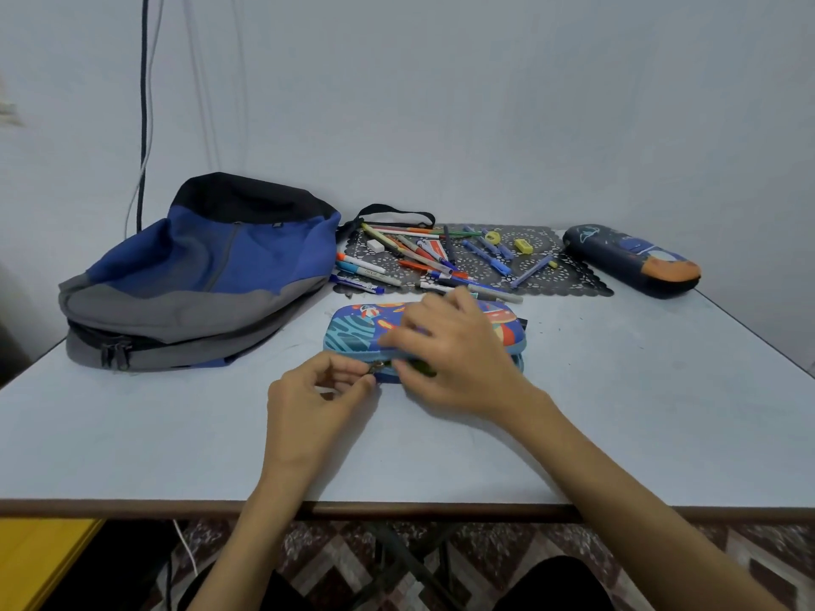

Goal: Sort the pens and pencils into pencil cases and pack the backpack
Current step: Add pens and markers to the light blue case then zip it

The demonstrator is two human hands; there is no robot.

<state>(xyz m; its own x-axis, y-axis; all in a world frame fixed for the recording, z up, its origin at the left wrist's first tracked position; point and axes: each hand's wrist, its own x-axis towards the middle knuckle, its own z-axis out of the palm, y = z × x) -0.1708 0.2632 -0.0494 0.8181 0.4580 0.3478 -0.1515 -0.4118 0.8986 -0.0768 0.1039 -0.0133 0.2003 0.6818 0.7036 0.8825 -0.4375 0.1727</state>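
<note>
A light blue pencil case (353,332) with a colourful print lies in the middle of the table. My left hand (313,399) pinches its zipper pull at the near left edge. My right hand (458,350) rests on top of the case, its fingers curled over the front edge. Behind the case, a pile of pens and pencils (423,253) lies on a dark lace mat (573,280). A second, dark blue pencil case (630,260) lies shut at the back right. The blue and grey backpack (198,275) lies flat at the left.
Two yellow sharpeners (523,245) and a white eraser (376,245) lie among the pens. The table's front edge (397,507) runs just below my forearms. Cables (143,103) hang down the wall behind the backpack. A yellow surface (35,562) sits at the lower left.
</note>
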